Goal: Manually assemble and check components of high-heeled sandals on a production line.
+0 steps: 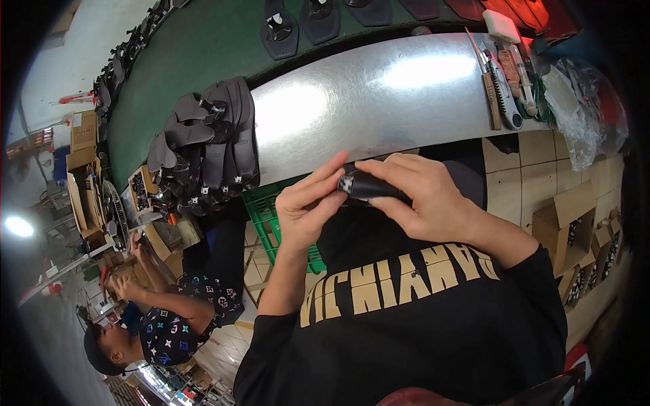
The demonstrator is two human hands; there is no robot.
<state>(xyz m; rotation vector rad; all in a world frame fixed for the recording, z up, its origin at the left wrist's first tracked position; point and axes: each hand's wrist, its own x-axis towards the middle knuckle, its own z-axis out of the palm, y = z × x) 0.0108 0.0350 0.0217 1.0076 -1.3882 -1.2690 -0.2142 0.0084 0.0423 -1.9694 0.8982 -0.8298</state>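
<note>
Between my hands, just in front of the metal worktop's near edge, is a black sandal (pixel 380 187) with a shiny ornament at its left end. My right hand (pixel 428 197) grips its body, fingers over the top and thumb beneath. My left hand (pixel 309 206) pinches the ornament end, with its fingers pointing up past it. Much of the sandal is hidden by my fingers. A heap of dark grey sandals (pixel 233 128) with shiny ornaments lies on the left of the worktop.
Beyond the bare metal worktop (pixel 352 101), black soles (pixel 279 34) line a green surface (pixel 203 40). A knife (pixel 506 101), brush and other tools lie at the right, by a plastic bag (pixel 575 101). A green crate (pixel 267 220) stands below. A co-worker (pixel 172 318) works at left.
</note>
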